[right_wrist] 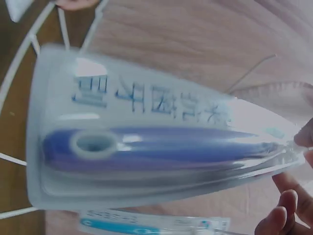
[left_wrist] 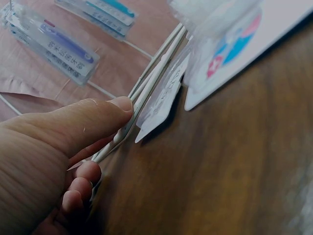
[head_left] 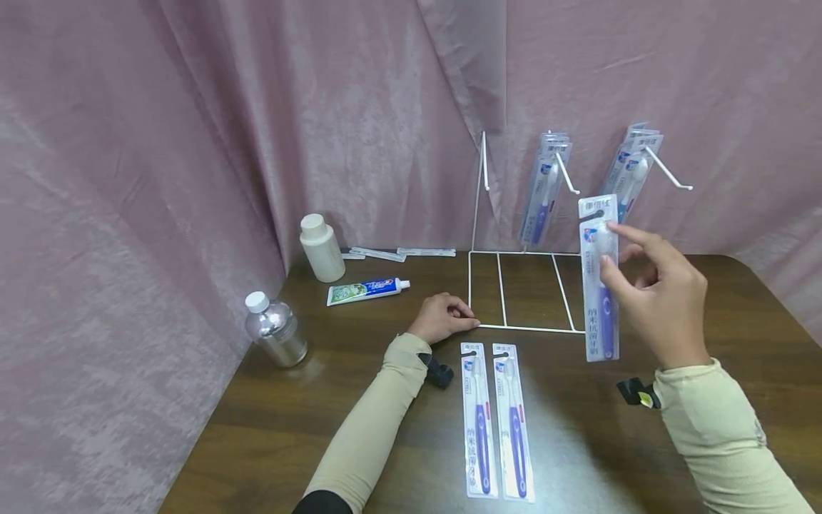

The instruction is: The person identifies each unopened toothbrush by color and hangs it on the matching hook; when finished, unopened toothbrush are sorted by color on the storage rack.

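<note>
Head view: the right hand pinches a slim clear-plastic, white-card toothbrush pack upright before the white wire rack; the left hand pinches the rack's base. Probably light, stiff, slippery; best gripped by its upper edges.

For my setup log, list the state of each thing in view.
White plastic bottle: standing, capped
Shiny silvery bottle: standing, capped
Blue and green toothpaste tube: lying, capped
White wire rack: left hook bare, others loaded
Two purple toothbrush packs: lying side by side
Third purple pack: held upright, right hand
Left hand: gripping rack
</note>
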A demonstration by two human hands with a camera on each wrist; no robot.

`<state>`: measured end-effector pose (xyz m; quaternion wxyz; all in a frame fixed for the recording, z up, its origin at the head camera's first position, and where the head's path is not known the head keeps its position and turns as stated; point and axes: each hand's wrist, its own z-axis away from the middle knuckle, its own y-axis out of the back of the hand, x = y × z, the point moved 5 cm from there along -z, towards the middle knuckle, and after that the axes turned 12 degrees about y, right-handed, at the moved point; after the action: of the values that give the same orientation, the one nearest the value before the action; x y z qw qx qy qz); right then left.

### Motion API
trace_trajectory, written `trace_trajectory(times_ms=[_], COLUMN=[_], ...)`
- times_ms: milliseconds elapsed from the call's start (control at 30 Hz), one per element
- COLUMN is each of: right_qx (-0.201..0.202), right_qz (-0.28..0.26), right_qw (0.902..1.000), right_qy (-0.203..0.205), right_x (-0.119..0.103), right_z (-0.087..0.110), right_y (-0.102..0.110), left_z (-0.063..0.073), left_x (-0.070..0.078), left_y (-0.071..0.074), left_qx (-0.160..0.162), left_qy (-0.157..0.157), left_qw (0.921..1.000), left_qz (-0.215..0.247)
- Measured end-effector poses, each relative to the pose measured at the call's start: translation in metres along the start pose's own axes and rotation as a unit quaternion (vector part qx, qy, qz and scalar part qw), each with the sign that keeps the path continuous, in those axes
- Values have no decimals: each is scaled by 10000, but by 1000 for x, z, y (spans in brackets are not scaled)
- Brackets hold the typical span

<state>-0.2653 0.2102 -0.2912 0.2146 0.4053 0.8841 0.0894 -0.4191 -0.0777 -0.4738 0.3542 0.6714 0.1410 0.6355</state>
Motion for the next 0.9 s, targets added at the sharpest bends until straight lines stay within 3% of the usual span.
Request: trace_trajectory(times_ms=[100,267,633,900], right_qx=[216,244,-150,-531], right_qz=[161,227,-7,5], right_qw=[9996,9993,9996,9963], right_qy=[-116,-194,-236,-676], right_x=[2,7,12,25], right_z=[-15,-27,-36,-47], right_y=[3,-1,-28,-55], left_z=[0,1,1,2], left_x=[1,2,1,2], left_y=[0,0,0,1], left_qx=[1,11,30,38], left_qy=[6,41,64,38], left_qw=[10000,10000,10000,10000], left_qz=[-31,-56,-12,44])
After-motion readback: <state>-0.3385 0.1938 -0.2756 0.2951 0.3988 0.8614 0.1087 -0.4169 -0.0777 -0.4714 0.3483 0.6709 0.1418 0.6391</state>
